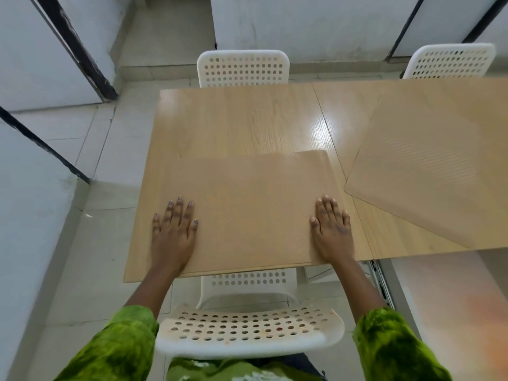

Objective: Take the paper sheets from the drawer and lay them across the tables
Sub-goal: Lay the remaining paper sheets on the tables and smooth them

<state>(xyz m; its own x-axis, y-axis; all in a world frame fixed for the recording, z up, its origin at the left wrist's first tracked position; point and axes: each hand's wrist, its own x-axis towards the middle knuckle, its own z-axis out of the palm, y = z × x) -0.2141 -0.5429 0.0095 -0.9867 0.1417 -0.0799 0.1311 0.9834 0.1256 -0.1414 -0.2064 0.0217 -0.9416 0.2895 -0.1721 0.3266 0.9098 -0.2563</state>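
Note:
A tan, see-through sheet [253, 204] with rounded corners lies flat on the near half of a light wooden table [233, 119]. My left hand [173, 232] presses flat on the sheet's near left part, fingers straight and spread. Near the sheet's right edge my right hand [331, 229] lies flat too, fingers together. A second, similar sheet [428, 166] lies turned at an angle on the adjoining table [384, 232] to the right. No drawer front is visible; only a metal drawer rail [380, 281] shows under the right table.
A white perforated chair [247, 328] stands between me and the table, its back against the near edge. Two more white chairs, one [243, 68] opposite and one [448, 61] at the far right, stand on the far side. Pale tiled floor and walls lie to the left.

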